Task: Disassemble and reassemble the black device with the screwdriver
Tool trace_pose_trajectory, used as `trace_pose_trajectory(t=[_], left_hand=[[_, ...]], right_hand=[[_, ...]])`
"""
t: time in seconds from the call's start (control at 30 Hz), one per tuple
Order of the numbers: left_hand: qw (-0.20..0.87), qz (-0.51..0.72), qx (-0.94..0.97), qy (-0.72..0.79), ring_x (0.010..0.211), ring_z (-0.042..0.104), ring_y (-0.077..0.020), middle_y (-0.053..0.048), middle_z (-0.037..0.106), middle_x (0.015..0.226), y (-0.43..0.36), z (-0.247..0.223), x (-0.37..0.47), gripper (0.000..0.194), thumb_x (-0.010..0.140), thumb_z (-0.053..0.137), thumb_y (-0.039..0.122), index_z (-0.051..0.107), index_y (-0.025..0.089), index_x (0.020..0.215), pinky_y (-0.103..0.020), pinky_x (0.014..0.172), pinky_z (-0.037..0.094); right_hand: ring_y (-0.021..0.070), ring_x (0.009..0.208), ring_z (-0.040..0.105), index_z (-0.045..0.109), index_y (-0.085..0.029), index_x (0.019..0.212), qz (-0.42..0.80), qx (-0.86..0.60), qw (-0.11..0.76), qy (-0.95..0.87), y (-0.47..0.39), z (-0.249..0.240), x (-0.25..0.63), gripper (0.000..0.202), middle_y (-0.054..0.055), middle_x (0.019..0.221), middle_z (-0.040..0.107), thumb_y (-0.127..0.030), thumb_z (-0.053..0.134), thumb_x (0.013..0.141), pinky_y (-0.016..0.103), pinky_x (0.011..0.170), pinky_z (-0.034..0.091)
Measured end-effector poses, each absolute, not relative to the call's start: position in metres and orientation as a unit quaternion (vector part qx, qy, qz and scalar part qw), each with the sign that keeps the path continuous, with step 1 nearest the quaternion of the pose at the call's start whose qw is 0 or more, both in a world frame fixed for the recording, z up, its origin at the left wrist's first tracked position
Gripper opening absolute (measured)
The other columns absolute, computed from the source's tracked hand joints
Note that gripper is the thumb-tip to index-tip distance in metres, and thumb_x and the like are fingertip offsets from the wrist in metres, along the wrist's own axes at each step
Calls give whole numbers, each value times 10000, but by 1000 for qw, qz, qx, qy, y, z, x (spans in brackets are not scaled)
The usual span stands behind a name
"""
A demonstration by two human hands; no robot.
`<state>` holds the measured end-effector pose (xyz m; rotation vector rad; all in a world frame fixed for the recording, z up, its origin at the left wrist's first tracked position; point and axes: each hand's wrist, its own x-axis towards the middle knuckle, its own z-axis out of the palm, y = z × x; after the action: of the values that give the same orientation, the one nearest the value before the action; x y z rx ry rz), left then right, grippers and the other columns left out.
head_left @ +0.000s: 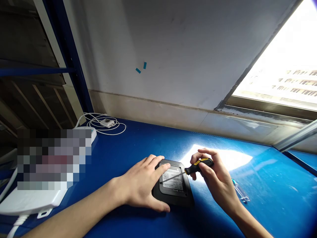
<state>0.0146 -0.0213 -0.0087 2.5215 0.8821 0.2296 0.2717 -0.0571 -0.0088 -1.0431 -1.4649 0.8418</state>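
Note:
A flat black electronic device [189,196] with rounded corners lies on the blue table, its face with a printed label [174,180] turned up. Across its left side stretches my left hand [143,181], gripping it between the thumb at the near edge and fingers at the far edge. My right hand [215,175] holds a screwdriver [199,165] by its black and yellow handle. The shaft slants down to the left over the label, and its tip meets a dark screw hole near the label's left edge, close to my left hand. Whether a screw sits there cannot be made out.
To the right lie small slim metal tools [240,191], one with a teal end. At the left is a white power strip [47,198], partly blurred out. A white cable with a plug [107,123] lies coiled behind it. The wall [173,59] and window bound the table [138,138].

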Motion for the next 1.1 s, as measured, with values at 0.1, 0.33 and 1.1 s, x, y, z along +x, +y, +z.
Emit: trace_pose_trajectory(t=[0.1,0.33,1.1], left_hand=[[229,85,915,322,1491,371,-434,-216,364,1648,-22,-8,14,1070,709,788,733,437,189,1561,-585,1188,390],[253,92,905,329,1505,341,-416,-197,356,1654,-20,-4,12,1105,704,821,654,376,152,1582,-564,1220,357],[268,102,887,361,1502,345,-427,-176,362,1644,-19,-7,9,1094,680,827,611,380,170,1576,-567,1229,355]], right_hand=[[153,624,668,532,-299,1178,338,-453,547,-618,-56,-9,270,250,6,949,664,-439,623,993,335,626,596],[185,599,628,465,-234,1358,242,-601,574,-502,-40,1,288,650,9,817,654,-674,620,906,324,524,549],[356,645,687,670,-236,678,14,-834,74,-547,-25,-10,410,354,164,773,754,-564,659,813,467,566,499]])
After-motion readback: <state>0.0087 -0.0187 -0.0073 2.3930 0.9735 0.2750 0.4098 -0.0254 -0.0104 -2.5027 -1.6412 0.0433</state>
